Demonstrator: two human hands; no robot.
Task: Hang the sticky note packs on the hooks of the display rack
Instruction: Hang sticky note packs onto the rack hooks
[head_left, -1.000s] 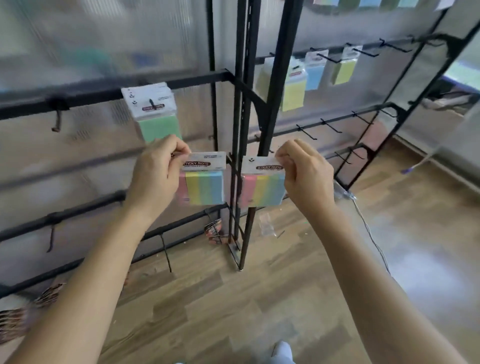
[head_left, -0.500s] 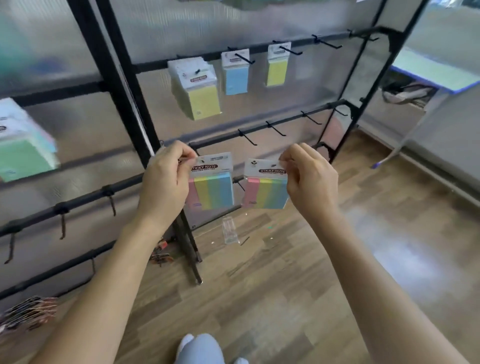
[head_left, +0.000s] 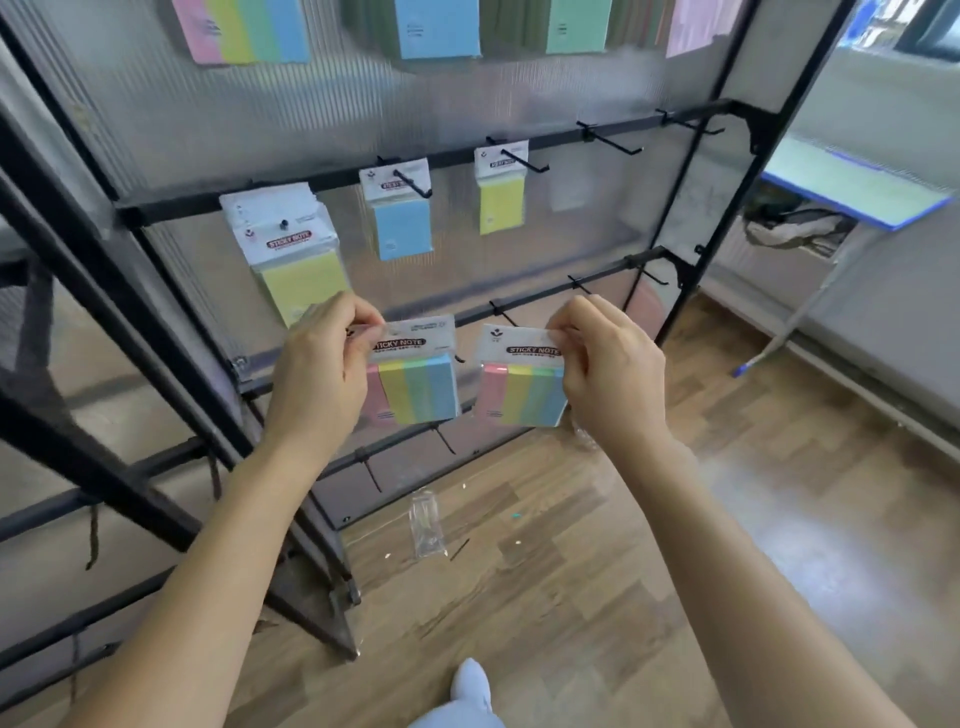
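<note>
Head view: a black metal display rack (head_left: 337, 179) with a ribbed translucent back panel is seen straight ahead. On its middle rail, a thick stack of yellow sticky note packs (head_left: 298, 275) is hung on the left hook, a single blue sticky note pack (head_left: 402, 228) on the next, and a single yellow sticky note pack (head_left: 501, 205) on the third. More black wire hooks (head_left: 610, 140) are seen jutting out further right along that rail.

Two rainbow-striped packs are held up side by side, apart from each other, in front of the lower rail (head_left: 597, 273). The left rainbow-striped sticky note pack (head_left: 415, 379) is pinched at its white header card by the left hand (head_left: 322, 374), fingers curled round the card's edge. The right rainbow-striped sticky note pack (head_left: 522, 389) is pinched the same way by the right hand (head_left: 613, 374). Both forearms are stretched forward, the hands level.

A clear plastic wrapper (head_left: 427, 525) is seen lying on the wooden floor (head_left: 571, 597) below. A blue-edged bench (head_left: 852, 187) is glimpsed at right.
</note>
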